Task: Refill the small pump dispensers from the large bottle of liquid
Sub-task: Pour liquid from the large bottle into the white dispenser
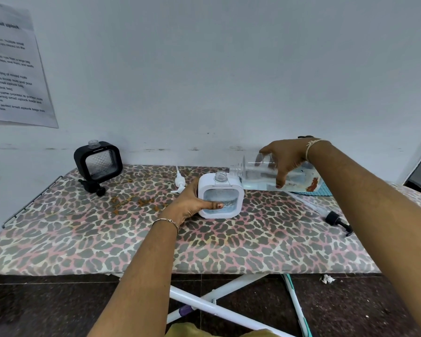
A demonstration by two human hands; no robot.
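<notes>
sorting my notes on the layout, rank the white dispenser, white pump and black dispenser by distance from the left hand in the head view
1. white dispenser, gripped by the left hand.
2. white pump, lying just behind the hand.
3. black dispenser, far left, at the back.

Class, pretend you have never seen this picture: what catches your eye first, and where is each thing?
The leopard-print cover spreads across the whole middle. At its centre the left hand grips the white dispenser, its neck open, while the right hand holds the large clear bottle on its side, mouth toward that neck. A black dispenser stands far left at the back edge.
</notes>
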